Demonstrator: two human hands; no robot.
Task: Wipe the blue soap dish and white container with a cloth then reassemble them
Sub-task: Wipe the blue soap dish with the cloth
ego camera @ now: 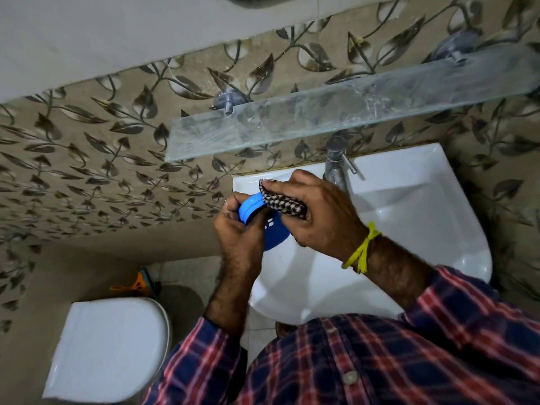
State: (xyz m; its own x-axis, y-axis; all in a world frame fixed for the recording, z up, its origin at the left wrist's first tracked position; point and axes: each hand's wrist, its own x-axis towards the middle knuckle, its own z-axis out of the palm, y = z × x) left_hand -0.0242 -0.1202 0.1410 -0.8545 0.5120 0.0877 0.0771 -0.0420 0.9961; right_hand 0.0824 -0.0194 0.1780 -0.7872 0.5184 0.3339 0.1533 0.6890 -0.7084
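Steadying the blue soap dish (264,226) over the washbasin (409,217), the left hand (236,229) clamps its rim. The right hand (315,211) pinches a checked cloth (282,201) against it, wiping (white container not visible).

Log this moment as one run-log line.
stage: wiping | left hand: holds blue soap dish | right hand: presses cloth on dish | place: above sink | white container: not seen

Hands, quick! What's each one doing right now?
Left hand: closed, holding the blue soap dish.
Right hand: closed, pressing the checked cloth on the dish.
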